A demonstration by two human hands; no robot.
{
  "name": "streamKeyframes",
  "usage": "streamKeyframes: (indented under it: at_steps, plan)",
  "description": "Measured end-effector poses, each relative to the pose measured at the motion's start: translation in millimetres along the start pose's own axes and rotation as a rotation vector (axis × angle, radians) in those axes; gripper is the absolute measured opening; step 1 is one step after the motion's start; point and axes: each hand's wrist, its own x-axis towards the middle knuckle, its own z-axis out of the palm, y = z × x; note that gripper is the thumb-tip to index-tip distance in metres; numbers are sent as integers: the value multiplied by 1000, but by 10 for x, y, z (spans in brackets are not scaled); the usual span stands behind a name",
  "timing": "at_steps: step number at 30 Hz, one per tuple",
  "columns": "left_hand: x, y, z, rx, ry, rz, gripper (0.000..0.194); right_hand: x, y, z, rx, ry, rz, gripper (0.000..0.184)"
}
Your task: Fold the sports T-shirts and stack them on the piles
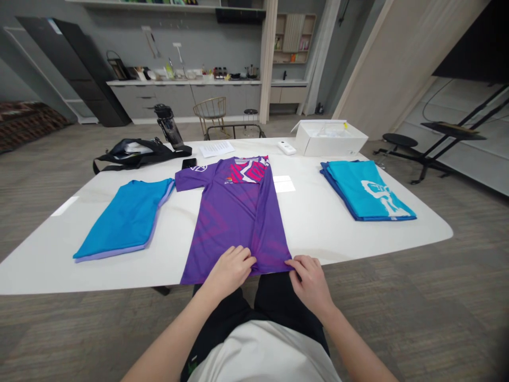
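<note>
Apparently partway through folding a purple shirt (234, 223), laid out on the white table (310, 217) at its near edge. Turned in along the right side, by the look of it; not yet on the left — with a short sleeve (193, 178) out flat there. Already in flat piles: blue garments (125, 220) to the left, turquoise garments (350, 183) to the right. Closed on the hem (272, 268) near its middle with the left hand (231, 269) — pinching its right corner between thumb and forefinger with the right hand (312, 281).

purple shirt (234, 217) on white table (310, 223), left hand (233, 268) and right hand (311, 278) at its hem (273, 271)
</note>
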Motion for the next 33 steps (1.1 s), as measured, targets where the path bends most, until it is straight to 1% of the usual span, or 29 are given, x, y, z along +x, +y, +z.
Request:
streamKeyframes:
  at_steps: [2,4,6,8,9,11,14,17,18,20,21,23,25,27,29,30,32,33]
  plan:
    - [-96,27,0,-118,-41,-27,17,-3,29,-73,2,-58,-24,18]
    - [-137,16,-35,-272,-37,-64,17,38,68,-153,26,-98,-36,13]
    - [-91,-51,-95,-399,8,-118,18,146,115,-214,46,-82,-14,13]
    - [39,-156,-144,-453,61,-174,21,320,174,-236,48,-46,20,16]
    - [125,-211,-152,-448,71,-187,21,426,209,-230,46,-48,26,17]
    - [298,-295,-123,-373,50,-172,22,650,291,-191,46,-110,9,18]
    - [468,-329,1,-198,-54,-94,19,953,431,-110,23,-263,-24,22]
    - [514,-324,98,-140,-152,-7,14,1184,559,-60,-9,-397,-53,16]
    - [530,-347,107,-153,-166,11,13,1261,598,-49,-4,-414,-57,14]
    - [616,-473,98,-198,-154,7,12,1453,687,-13,22,-383,-34,14]
    - [701,-586,89,-224,-134,-9,12,1582,744,22,34,-352,-13,16]
    - [968,-916,81,-270,-73,-67,14,1925,895,140,53,-313,21,19]
    - [1346,-1362,108,-307,-2,-166,18,2377,1101,329,68,-320,35,18]
    - [1777,-1865,167,-319,40,-326,21,2898,1344,565,79,-328,64,16]
    - [2192,-2353,240,-254,44,-491,24,3422,1598,810,55,-292,144,19]
    - [2375,-2569,278,-184,35,-562,25,3665,1721,923,41,-254,195,23]
    - [2665,-2923,354,-56,-16,-675,29,4087,1941,1118,15,-197,261,31]
    - [2771,-3056,392,-6,-44,-714,32,4259,2036,1198,-5,-185,285,35]
